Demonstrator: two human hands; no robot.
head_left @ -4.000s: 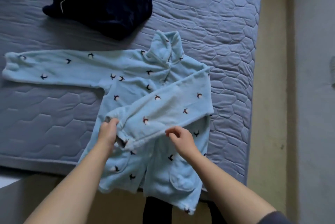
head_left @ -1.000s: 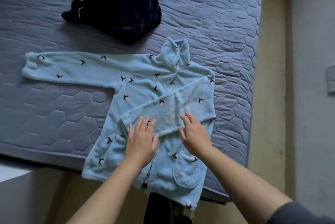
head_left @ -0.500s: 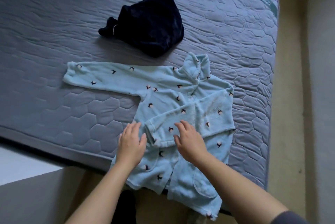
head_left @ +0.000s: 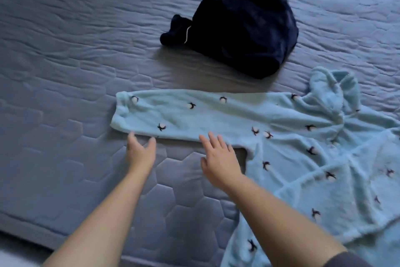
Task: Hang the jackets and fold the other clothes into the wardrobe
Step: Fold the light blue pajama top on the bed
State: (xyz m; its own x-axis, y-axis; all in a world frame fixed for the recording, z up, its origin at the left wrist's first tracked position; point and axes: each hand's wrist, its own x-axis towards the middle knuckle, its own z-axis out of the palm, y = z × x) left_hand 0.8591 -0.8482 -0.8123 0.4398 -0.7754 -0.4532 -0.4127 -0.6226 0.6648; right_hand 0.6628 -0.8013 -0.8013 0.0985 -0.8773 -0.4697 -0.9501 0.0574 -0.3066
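A light blue fleece top [head_left: 313,158] with small dark-and-white motifs lies flat on the mattress. One sleeve is folded across its body; the other sleeve [head_left: 184,115] stretches straight out to the left. My left hand [head_left: 140,152] hovers just below the cuff end of that sleeve, fingers spread and relaxed. Near the sleeve's lower edge, close to the armpit, my right hand [head_left: 218,158] is open too, its fingertips touching or nearly touching the fabric. Neither hand holds anything.
A crumpled dark navy garment [head_left: 238,20] sits on the mattress above the sleeve. The grey-blue quilted mattress [head_left: 75,72] fills the view; its front edge runs along the lower left.
Both hands left the folded sleeve on the top's body and moved left to the outstretched sleeve. The camera swung left and closer with them.
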